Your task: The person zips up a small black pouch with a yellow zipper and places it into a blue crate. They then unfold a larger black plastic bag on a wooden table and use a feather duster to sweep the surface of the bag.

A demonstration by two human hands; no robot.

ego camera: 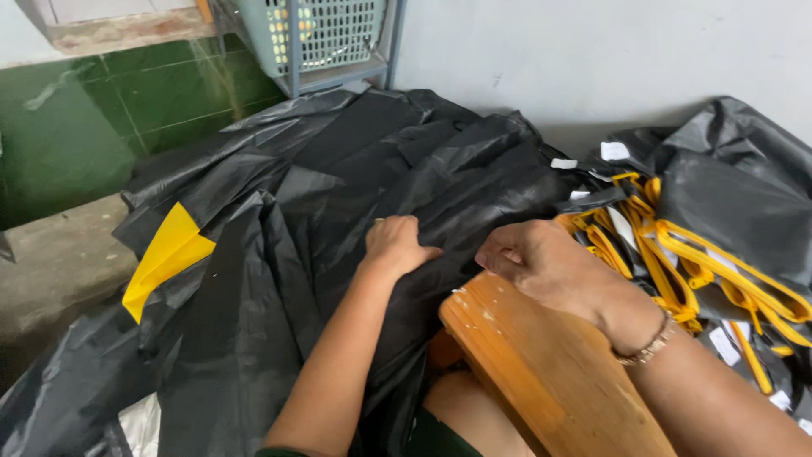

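Left hand (pixel 396 244): fingers curled, gripping a fold of the black plastic sheet (pixel 338 195). Right hand (pixel 541 262): loosely closed, pinching the sheet's edge above the wooden board (pixel 541 364). Step judged: gathering or folding the sheet; next move likely needs a steady, even pull. Sheet glossy, crumpled, heaped ahead; yellow-strapped black bags (pixel 677 254) lie right.

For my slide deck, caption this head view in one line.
Both hands, left hand and right hand, press black plastic sheeting beside a wooden board and yellow-trimmed pieces.
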